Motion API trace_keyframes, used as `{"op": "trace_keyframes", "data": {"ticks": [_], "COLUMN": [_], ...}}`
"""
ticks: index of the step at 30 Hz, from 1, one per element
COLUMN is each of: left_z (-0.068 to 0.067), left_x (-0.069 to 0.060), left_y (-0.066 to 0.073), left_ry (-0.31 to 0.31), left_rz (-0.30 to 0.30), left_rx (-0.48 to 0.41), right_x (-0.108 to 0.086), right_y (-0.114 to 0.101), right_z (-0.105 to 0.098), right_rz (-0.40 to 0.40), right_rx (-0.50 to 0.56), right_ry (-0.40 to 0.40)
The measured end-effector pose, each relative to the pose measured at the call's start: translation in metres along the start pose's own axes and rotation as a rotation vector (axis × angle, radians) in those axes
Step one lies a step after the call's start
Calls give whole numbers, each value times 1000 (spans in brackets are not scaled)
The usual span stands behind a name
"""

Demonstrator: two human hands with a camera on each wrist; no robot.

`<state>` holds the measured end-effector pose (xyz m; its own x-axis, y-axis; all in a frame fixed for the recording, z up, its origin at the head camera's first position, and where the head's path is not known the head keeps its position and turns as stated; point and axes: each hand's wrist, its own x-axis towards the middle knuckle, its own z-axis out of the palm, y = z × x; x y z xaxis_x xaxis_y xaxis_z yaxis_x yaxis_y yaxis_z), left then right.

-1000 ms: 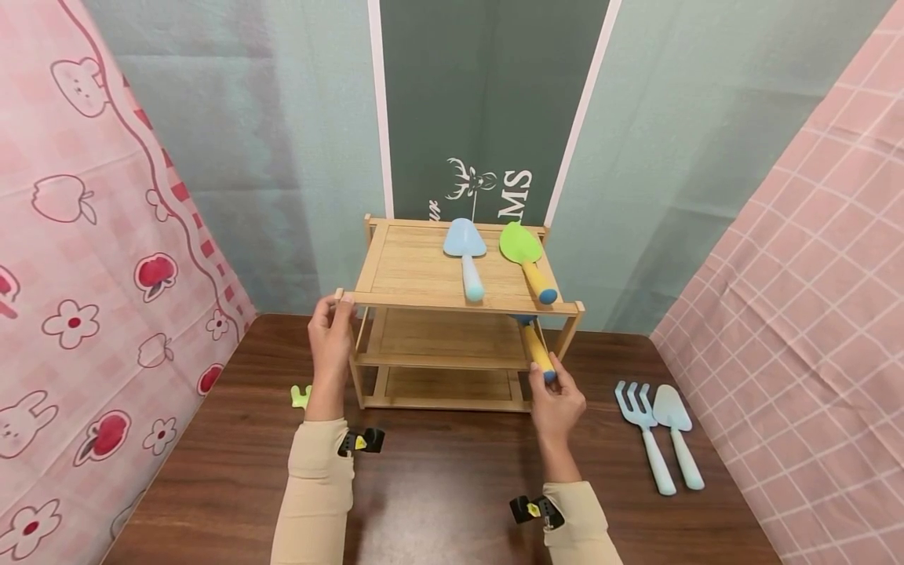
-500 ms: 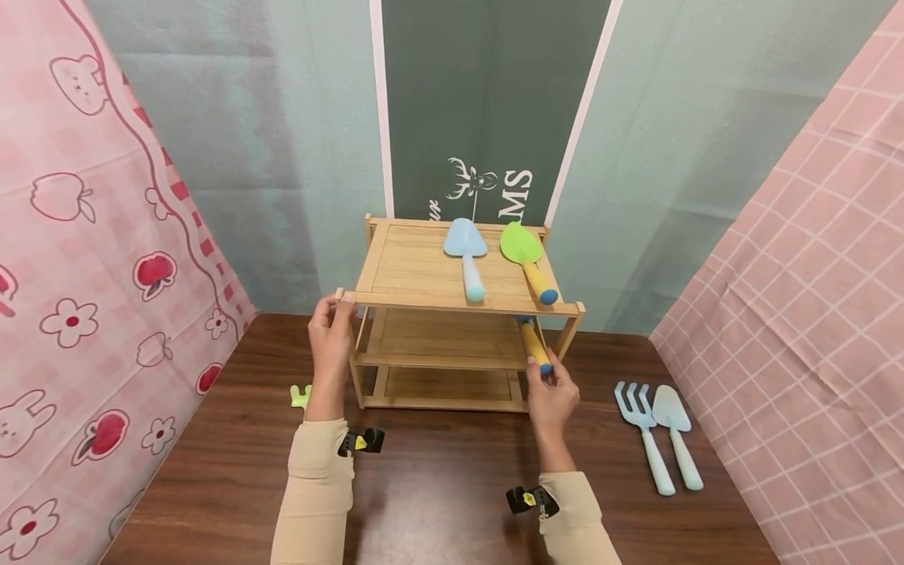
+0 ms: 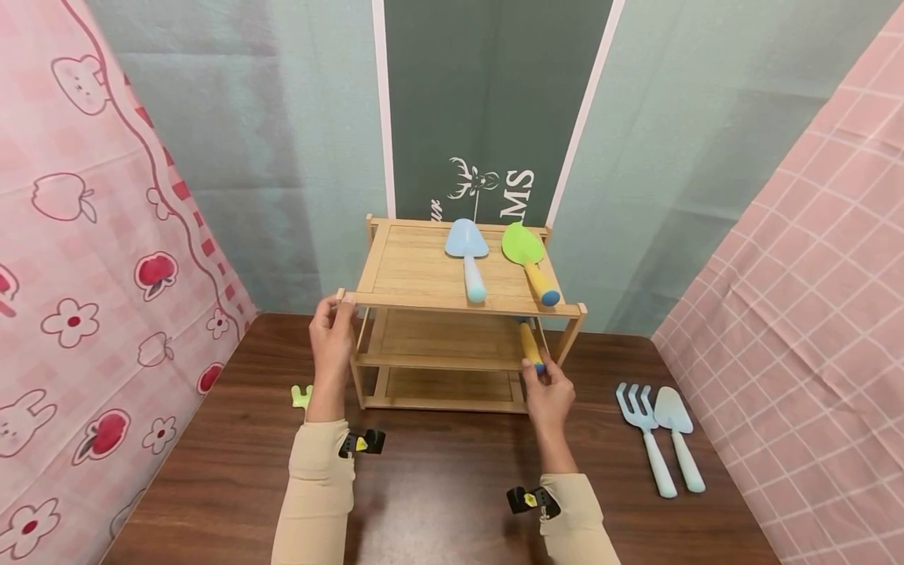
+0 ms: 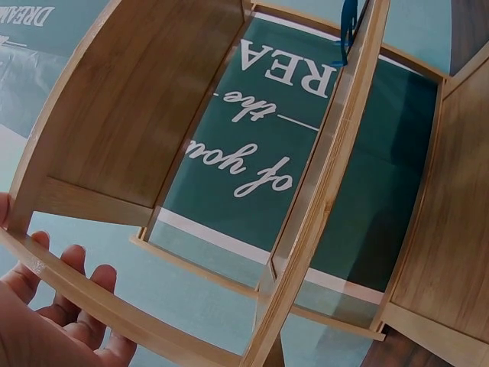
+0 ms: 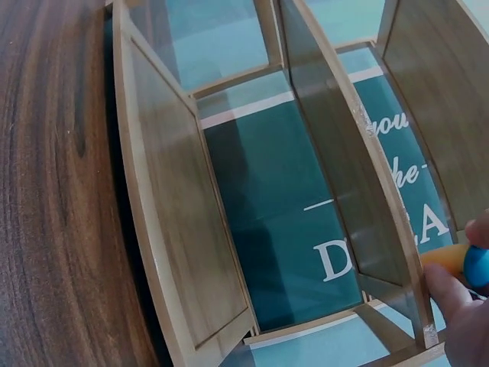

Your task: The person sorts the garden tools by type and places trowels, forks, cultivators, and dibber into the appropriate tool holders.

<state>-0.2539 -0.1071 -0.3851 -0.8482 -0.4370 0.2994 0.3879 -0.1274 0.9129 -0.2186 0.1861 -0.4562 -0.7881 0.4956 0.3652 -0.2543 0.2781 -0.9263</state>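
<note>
A three-tier wooden rack (image 3: 417, 271) stands on the table. My left hand (image 3: 332, 337) grips its front left corner, fingers curled around the side frame in the left wrist view. At the right end of the middle shelf, my right hand (image 3: 549, 402) pinches the blue-tipped end of a yellow-handled garden tool (image 3: 530, 345). Its blue head (image 4: 348, 30) is mostly hidden under the top shelf in the head view; its exact shape is hard to tell. On the top shelf lie a light blue trowel (image 3: 466, 240) and a green spade with a yellow handle (image 3: 524, 246).
Right of the rack, a pale blue hand fork (image 3: 646, 424) and a pale trowel (image 3: 676, 424) lie side by side on the brown table (image 3: 438, 479). A small green piece (image 3: 301, 395) shows beside the left forearm. Fabric walls enclose the back and sides.
My right hand has pushed the yellow-handled tool deeper onto the middle shelf, moving slightly forward and left. My left hand stays on the rack's corner.
</note>
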Motion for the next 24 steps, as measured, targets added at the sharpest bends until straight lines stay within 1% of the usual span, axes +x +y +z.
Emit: {"op": "trace_keyframes", "data": {"ticks": [1, 5, 9, 11, 14, 16, 19, 24], "left_z": [0, 0, 1, 2, 1, 0, 0, 1], "left_x": [0, -1, -4, -6, -6, -4, -2, -1], "left_y": [0, 4, 15, 18, 17, 10, 5, 2], "left_ry": [1, -2, -16, -19, -16, -12, -6, -3], "left_rz": [-3, -23, -32, -31, -30, -33, -30, -14], "left_rx": [-2, -14, -12, -4, 5, 6, 14, 24], "right_x": [1, -1, -1, 0, 0, 1, 2, 3], "right_y": [6, 8, 12, 16, 21, 24, 28, 31], "right_z": [0, 2, 3, 3, 3, 4, 4, 5], "right_rz": [-15, -91, -206, -266, -349, -390, -416, -414], "right_rx": [1, -47, -116, -161, -235, -285, -333, -346], "right_ry": [9, 82, 147, 164, 178, 186, 202, 207]}}
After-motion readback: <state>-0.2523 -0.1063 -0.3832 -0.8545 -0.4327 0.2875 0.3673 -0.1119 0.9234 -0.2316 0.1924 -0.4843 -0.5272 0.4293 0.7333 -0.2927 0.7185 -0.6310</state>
